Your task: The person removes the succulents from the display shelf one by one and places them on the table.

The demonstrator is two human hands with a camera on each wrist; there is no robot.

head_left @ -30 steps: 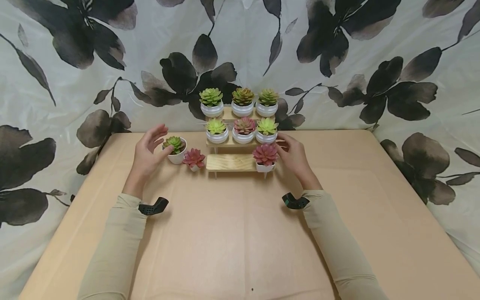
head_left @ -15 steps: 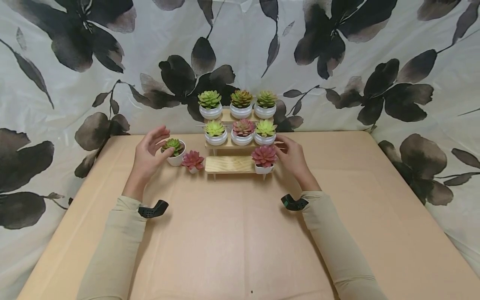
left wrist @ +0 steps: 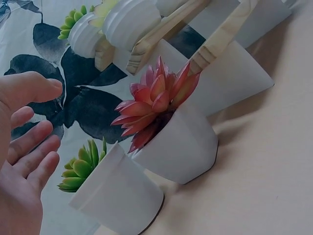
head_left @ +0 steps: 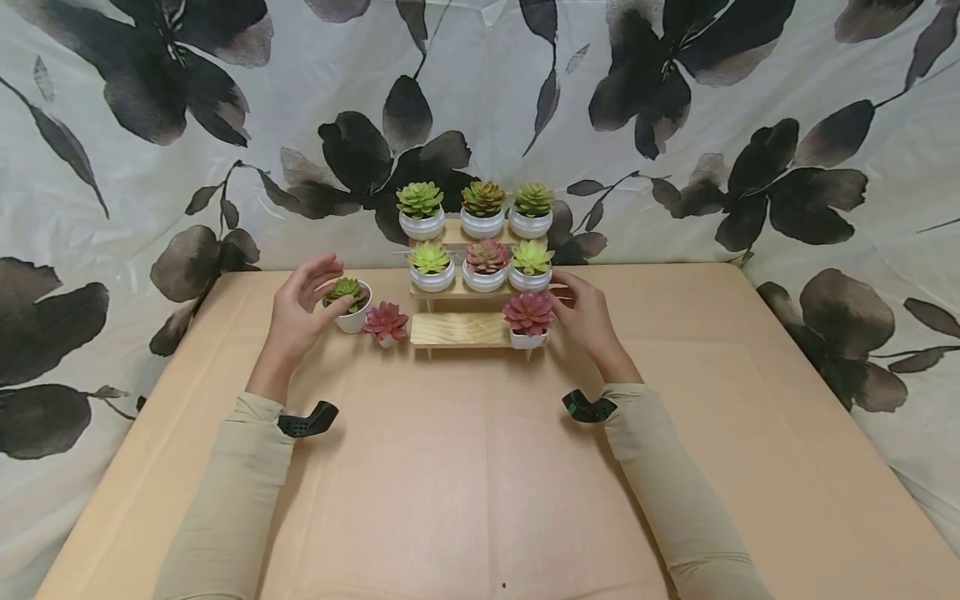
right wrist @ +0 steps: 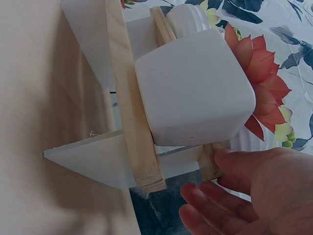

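Observation:
My left hand (head_left: 296, 312) hovers beside a green succulent (head_left: 345, 292) in a white pot on the table. In the left wrist view its fingers (left wrist: 36, 147) are loosely bent and apart from that pot. A pink-red succulent (head_left: 386, 321) in a white pot stands just to its right. My right hand (head_left: 588, 317) is at the right side of a tiered wooden stand (head_left: 459, 330), near another pink-red succulent (head_left: 529, 312) on the lowest shelf. Its thumb lies close to the end of the middle shelf (right wrist: 210, 164); whether they touch I cannot tell.
Several potted succulents fill the upper two shelves, among them a reddish one (head_left: 486, 257) in the middle row. The stand is near the back of the beige table (head_left: 480, 467). Behind it hangs a white cloth (head_left: 517, 100) with dark flowers.
The head view has shifted slightly. My left hand has drifted a touch to the right; the right hand and the pots stay as they were.

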